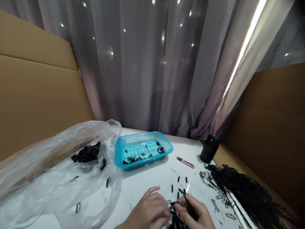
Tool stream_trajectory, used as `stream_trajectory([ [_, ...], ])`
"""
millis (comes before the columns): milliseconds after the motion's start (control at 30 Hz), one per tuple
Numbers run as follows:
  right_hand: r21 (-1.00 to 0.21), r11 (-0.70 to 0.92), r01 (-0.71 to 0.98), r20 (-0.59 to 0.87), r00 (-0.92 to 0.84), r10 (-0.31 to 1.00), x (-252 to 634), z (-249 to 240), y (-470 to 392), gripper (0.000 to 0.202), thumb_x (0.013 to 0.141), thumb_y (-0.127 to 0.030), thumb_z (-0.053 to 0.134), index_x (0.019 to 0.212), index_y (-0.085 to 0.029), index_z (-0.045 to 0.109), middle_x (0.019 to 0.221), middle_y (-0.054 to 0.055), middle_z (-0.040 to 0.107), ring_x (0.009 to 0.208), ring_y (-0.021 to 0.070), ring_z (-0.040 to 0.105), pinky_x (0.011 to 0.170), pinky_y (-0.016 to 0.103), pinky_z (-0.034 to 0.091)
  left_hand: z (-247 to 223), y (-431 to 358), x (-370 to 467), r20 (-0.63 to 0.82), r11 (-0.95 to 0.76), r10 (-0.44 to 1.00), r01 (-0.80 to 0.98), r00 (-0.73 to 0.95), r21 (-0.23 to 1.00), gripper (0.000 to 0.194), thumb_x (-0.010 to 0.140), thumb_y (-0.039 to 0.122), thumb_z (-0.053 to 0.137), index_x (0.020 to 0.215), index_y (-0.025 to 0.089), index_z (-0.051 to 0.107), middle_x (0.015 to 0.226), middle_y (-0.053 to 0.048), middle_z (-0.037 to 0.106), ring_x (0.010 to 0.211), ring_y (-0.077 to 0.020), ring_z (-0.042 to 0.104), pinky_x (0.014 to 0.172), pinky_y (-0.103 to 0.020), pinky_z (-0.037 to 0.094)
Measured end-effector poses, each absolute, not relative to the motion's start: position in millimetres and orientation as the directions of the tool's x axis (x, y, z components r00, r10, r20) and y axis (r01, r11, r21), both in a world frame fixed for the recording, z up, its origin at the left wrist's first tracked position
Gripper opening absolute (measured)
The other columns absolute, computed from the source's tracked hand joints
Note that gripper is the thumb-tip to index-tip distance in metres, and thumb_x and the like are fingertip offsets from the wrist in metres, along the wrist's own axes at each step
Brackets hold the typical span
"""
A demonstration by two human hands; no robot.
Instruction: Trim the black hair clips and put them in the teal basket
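Note:
My left hand [152, 208] is low in the middle of the view, its fingers curled in and the index finger raised. A thin dark loop [169, 202] shows at its fingertips; what they pinch is mostly hidden. Close beside it, my right hand [196, 211] is closed around a slim black pointed tool [190, 206], its thumb and fingertip meeting at a small black piece [173, 203]. Below and between the hands lies a pile of black strips [175, 221]. Several short black pieces [178, 179] are scattered on the table just beyond the right hand.
A blue plastic basket [119, 152] holds several black pieces. Pink-handled thread snips [188, 163] lie right of it, near a black bottle [209, 149]. A clear plastic bag [59, 187] with black bits covers the left. Black fibrous strands [250, 194] and loops [215, 205] are on the right. Cardboard [35, 89] walls both sides.

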State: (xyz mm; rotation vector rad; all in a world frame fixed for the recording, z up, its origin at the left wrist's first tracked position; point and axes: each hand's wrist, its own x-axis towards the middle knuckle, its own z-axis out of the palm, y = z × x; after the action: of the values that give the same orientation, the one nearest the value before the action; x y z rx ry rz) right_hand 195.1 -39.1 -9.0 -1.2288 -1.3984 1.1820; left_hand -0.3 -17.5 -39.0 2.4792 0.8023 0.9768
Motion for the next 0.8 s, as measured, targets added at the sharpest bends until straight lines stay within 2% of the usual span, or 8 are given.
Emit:
stream_trajectory([
  [67,-0.984,0.071,0.163,0.051,-0.128,0.990,196.7,-8.6,-40.4,0.054,0.072,-0.070,0.067,0.069,-0.017,0.056,0.066,0.000,0.051,0.065,0.0160,0.049,0.060,0.025,0.042,-32.7,-19.4,0.4,0.480,-0.730,0.675,0.410,0.561,0.547,0.008,0.086,0.015,0.062,0.083,0.021,0.065,0.085,-0.002,0.076,0.083,-0.0178,0.071,0.109,-0.046,0.039],
  [167,-0.977,0.082,0.196,0.053,-0.150,0.987,199.7,-14.1,-41.9,0.051,0.077,-0.068,0.064,0.073,-0.017,0.058,0.069,0.001,0.053,0.068,0.0166,0.050,0.063,0.025,0.042,-27.7,-20.5,1.1,0.482,-0.659,0.751,0.467,0.451,0.589,0.009,0.090,0.019,0.060,0.097,0.019,0.065,0.068,0.000,0.071,0.070,-0.0166,0.069,0.103,-0.046,0.044],
  [300,-0.974,0.090,0.210,0.058,-0.156,0.986,201.9,-24.1,-42.7,0.047,0.081,-0.064,0.063,0.077,-0.017,0.062,0.075,0.003,0.059,0.075,0.0193,0.055,0.068,0.026,0.045,-31.9,-20.6,1.5,0.556,-0.736,0.677,0.438,0.483,0.517,0.010,0.088,0.014,0.060,0.090,0.020,0.068,0.077,-0.003,0.073,0.076,-0.0173,0.069,0.098,-0.043,0.046],
  [400,-0.975,0.084,0.206,0.052,-0.152,0.987,201.2,-25.6,-43.7,0.042,0.082,-0.059,0.065,0.077,-0.017,0.060,0.078,0.003,0.061,0.079,0.0201,0.056,0.074,0.027,0.045,-33.7,-22.4,1.6,0.559,-0.747,0.665,0.422,0.496,0.514,0.023,0.089,0.012,0.058,0.110,0.020,0.065,0.073,0.000,0.073,0.065,-0.0144,0.066,0.098,-0.041,0.046],
  [433,-0.975,0.085,0.203,0.052,-0.161,0.986,200.6,-24.3,-44.3,0.041,0.082,-0.057,0.066,0.075,-0.017,0.058,0.076,0.003,0.059,0.078,0.0193,0.055,0.073,0.027,0.045,-32.3,-23.3,1.5,0.552,-0.746,0.665,0.419,0.503,0.518,0.025,0.090,0.012,0.056,0.112,0.020,0.064,0.075,0.000,0.073,0.066,-0.0142,0.066,0.098,-0.041,0.045],
  [533,-0.977,0.104,0.186,0.066,-0.201,0.977,198.8,-17.3,-46.2,0.039,0.084,-0.051,0.065,0.070,-0.018,0.050,0.069,-0.002,0.051,0.070,0.0151,0.049,0.066,0.024,0.040,-22.6,-25.9,1.1,0.534,-0.762,0.645,0.407,0.547,0.505,0.026,0.090,0.009,0.052,0.107,0.023,0.066,0.100,-0.004,0.075,0.096,-0.0187,0.067,0.104,-0.043,0.038],
  [667,-0.977,0.115,0.177,0.070,-0.246,0.967,198.2,-9.9,-48.4,0.037,0.087,-0.049,0.062,0.071,-0.018,0.050,0.069,-0.004,0.046,0.066,0.0123,0.041,0.062,0.024,0.034,-11.2,-28.3,1.1,0.501,-0.708,0.706,0.475,0.501,0.522,0.018,0.088,0.019,0.061,0.105,0.022,0.066,0.099,-0.004,0.075,0.098,-0.0214,0.066,0.108,-0.048,0.028],
  [800,-0.978,0.110,0.180,0.059,-0.266,0.962,199.4,-10.0,-49.6,0.035,0.087,-0.049,0.063,0.074,-0.017,0.055,0.068,-0.004,0.046,0.065,0.0122,0.040,0.061,0.024,0.032,-11.7,-29.9,3.1,0.541,-0.719,0.695,0.444,0.474,0.535,0.014,0.086,0.019,0.064,0.099,0.024,0.067,0.093,0.000,0.076,0.094,-0.0200,0.067,0.104,-0.045,0.026],
])
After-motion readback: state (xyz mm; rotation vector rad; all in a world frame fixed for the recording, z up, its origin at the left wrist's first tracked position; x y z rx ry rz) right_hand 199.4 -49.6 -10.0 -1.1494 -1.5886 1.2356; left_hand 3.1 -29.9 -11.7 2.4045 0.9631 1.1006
